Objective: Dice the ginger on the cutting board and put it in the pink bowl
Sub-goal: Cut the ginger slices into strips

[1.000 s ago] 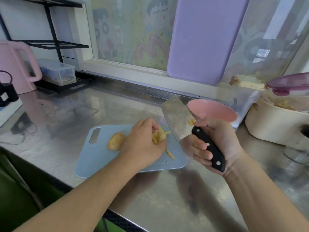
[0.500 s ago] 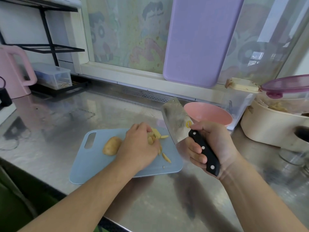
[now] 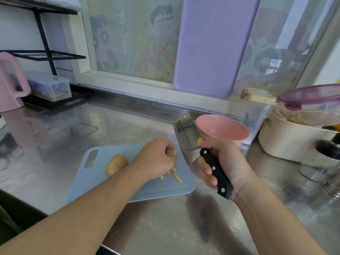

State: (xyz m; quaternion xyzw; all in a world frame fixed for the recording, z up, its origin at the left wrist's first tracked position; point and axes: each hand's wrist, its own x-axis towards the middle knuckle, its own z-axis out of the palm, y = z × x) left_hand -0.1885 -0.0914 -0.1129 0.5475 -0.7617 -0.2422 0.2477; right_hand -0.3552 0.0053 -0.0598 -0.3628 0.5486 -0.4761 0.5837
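A light blue cutting board [image 3: 95, 179] lies on the steel counter. An uncut chunk of ginger [image 3: 116, 164] sits on its left half. My left hand [image 3: 156, 159] rests over a pile of ginger strips [image 3: 175, 176] on the board's right part, fingers curled round some of them. My right hand [image 3: 224, 162] grips the black handle of a cleaver [image 3: 186, 137], whose blade is raised just right of the strips. The pink bowl [image 3: 223, 128] stands behind the cleaver, beyond the board's far right corner; nothing shows in the visible part of its inside.
A purple board [image 3: 215, 45] leans against the window. A cream pot [image 3: 294, 142] under a purple-lidded container [image 3: 312, 100] stands at the right, with a glass jar [image 3: 323, 172] in front. A pink jug [image 3: 11, 85] and a clear box [image 3: 49, 85] are at the back left.
My left hand has closed down over the ginger strips and drawn them together. The cleaver stays raised beside them, almost unmoved. The camera shifted slightly.
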